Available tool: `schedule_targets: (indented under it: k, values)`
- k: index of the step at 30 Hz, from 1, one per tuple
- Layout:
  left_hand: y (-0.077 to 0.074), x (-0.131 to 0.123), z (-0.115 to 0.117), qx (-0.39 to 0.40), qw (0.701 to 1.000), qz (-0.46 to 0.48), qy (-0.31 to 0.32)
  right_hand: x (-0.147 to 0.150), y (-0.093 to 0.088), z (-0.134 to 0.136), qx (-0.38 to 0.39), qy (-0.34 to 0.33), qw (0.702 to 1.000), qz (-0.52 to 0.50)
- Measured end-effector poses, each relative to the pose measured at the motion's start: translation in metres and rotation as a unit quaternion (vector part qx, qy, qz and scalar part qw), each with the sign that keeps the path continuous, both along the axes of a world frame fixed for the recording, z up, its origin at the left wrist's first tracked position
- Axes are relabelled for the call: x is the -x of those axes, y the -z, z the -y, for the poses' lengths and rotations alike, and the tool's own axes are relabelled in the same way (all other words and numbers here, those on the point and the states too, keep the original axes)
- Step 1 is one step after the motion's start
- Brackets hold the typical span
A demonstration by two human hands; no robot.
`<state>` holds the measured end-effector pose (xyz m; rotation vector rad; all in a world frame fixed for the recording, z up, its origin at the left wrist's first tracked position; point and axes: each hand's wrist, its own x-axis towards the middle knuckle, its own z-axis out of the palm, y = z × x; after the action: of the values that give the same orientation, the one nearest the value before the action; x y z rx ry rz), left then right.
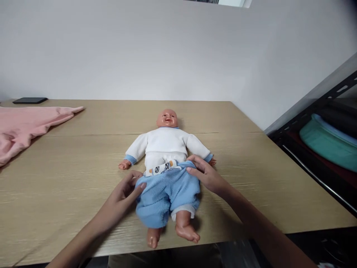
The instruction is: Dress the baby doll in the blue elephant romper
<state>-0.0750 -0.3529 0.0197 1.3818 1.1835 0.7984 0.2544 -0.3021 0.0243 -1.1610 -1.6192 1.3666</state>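
A baby doll point(167, 118) lies on its back, head away from me and feet toward the table's front edge. It wears a white sweater point(167, 139) with blue cuffs. Light blue pants point(156, 197) cover its hips and legs, and a white patterned band point(161, 168) shows above their waist. My left hand point(126, 191) pinches the waist of the pants at the left side. On the right side, my right hand point(205, 173) grips the same waist between thumb and fingers. White cloth peeks out below one pant leg, above the doll's bare foot.
A pink cloth point(25, 126) is spread on the left of the wooden table point(83, 193), with a dark phone-like slab point(30, 100) behind it. To the right stands a black rack point(315, 178) holding folded green fabric point(326, 143). A wall runs along the table's back.
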Motion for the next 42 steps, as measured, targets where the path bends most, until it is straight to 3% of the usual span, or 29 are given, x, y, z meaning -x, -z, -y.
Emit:
schedule_targets:
  k: [3,5,7,11,14,19,24,26,28,31,33,36,39,42]
  values:
    - [-0.004,0.001,-0.015,-0.171,0.979,-0.109,0.013,0.001,-0.004,-0.001,-0.071,0.003,0.995,0.064]
    - [-0.005,0.001,-0.028,-0.222,0.966,-0.128,0.029,0.002,-0.006,-0.006,-0.137,0.017,0.988,0.074]
    - [-0.004,-0.003,-0.043,-0.204,0.971,-0.124,0.014,0.005,-0.004,-0.015,-0.159,0.035,0.984,0.072]
    - [0.002,-0.022,-0.076,-0.106,0.988,-0.099,-0.059,0.013,0.004,-0.037,-0.132,0.092,0.983,0.089]
    - [0.001,-0.032,-0.091,-0.088,0.994,-0.042,-0.039,0.015,0.005,-0.047,-0.138,0.11,0.981,0.08]
    - [-0.003,-0.033,-0.098,-0.167,0.985,-0.038,-0.034,0.012,0.0,-0.051,-0.134,0.094,0.983,0.082]
    - [0.003,-0.039,-0.114,-0.035,0.995,0.085,-0.035,0.019,0.01,-0.076,-0.123,0.143,0.981,-0.049]
    - [0.005,-0.041,-0.121,-0.02,0.995,0.095,-0.037,0.02,0.016,-0.085,-0.13,0.165,0.976,-0.061]
    - [0.009,-0.038,-0.123,-0.078,0.994,0.053,-0.055,0.016,0.019,-0.089,-0.136,0.17,0.975,-0.049]
    - [0.014,-0.031,-0.123,-0.254,0.962,-0.054,-0.082,0.008,0.018,-0.088,-0.204,0.179,0.962,0.028]
    - [0.017,-0.028,-0.124,-0.297,0.951,-0.05,-0.066,0.006,0.015,-0.086,-0.239,0.16,0.955,0.067]
    - [0.021,-0.033,-0.13,-0.192,0.979,0.038,-0.059,0.009,0.014,-0.088,-0.18,0.129,0.975,0.03]
    - [0.024,-0.036,-0.137,-0.108,0.988,0.086,-0.071,0.008,0.019,-0.093,-0.093,0.12,0.988,-0.037]
    - [0.024,-0.022,-0.14,-0.083,0.993,0.08,-0.009,-0.012,0.024,-0.097,-0.029,0.08,0.995,-0.051]
